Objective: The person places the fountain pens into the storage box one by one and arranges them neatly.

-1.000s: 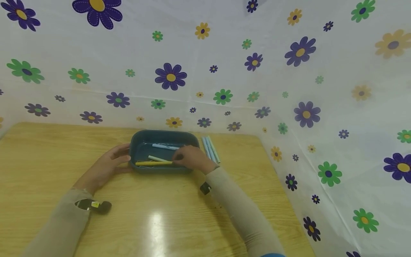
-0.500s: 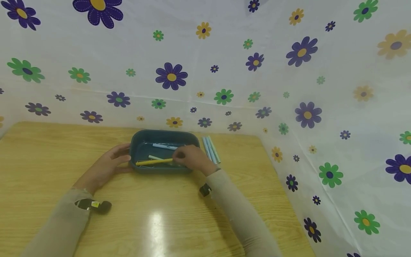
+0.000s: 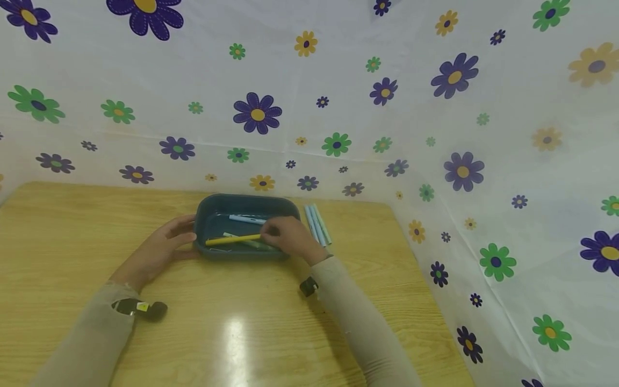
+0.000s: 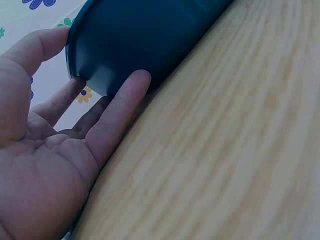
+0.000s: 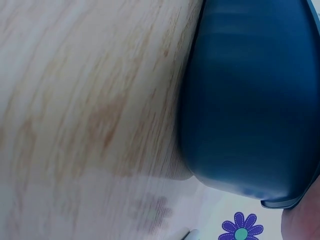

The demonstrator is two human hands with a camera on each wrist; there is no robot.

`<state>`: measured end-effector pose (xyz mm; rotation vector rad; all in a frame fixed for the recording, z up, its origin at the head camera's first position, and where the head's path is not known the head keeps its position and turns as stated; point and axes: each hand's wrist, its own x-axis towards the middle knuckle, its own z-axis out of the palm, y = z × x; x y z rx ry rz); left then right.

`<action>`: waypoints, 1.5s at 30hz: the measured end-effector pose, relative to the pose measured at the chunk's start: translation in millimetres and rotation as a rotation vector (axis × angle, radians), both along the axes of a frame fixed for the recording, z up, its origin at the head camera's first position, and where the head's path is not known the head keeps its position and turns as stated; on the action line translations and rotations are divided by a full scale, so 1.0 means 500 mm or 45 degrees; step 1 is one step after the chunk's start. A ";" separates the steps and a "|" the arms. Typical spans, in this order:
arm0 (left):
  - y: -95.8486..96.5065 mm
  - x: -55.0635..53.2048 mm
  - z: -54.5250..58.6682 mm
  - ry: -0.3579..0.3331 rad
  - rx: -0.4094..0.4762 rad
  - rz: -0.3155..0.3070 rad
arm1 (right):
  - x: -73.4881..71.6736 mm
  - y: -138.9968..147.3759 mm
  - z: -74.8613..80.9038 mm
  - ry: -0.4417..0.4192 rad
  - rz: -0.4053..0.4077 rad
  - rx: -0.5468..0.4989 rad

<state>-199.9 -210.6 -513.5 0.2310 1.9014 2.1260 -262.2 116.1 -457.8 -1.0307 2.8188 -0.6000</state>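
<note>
A dark teal plastic bin (image 3: 213, 257) stands near the far edge of the table. My right hand (image 3: 290, 236) reaches over its right side and pinches one end of a yellow pen (image 3: 232, 239), which slants low inside the bin. Beneath it lies a pale green pen (image 3: 251, 243), and farther back a light blue pen (image 3: 245, 219), partly hidden by that hand. My left hand (image 3: 166, 242) steadies the bin's left end. In the left wrist view its thumb is at the rim and straight fingers (image 4: 117, 112) touch the outer wall.
To the right of the bin, several light blue and pale green pens (image 3: 316, 226) lie side by side on the wooden table (image 3: 193, 333). A white flowered sheet (image 3: 203, 80) rises behind the table and along its right side.
The yellow pen has risen slightly and its right end tilts up a little in my right hand's pinch, now crossing over the pale green pen. The left hand and bin hold still.
</note>
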 end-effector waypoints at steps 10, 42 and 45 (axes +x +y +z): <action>0.000 0.000 0.005 -0.017 0.003 0.013 | -0.001 0.000 0.000 -0.006 0.011 -0.028; 0.001 0.002 0.004 -0.011 -0.003 0.005 | 0.009 0.013 -0.008 0.048 -0.043 -0.288; 0.001 0.001 0.002 -0.004 -0.010 0.006 | 0.009 0.015 -0.010 0.040 -0.056 -0.336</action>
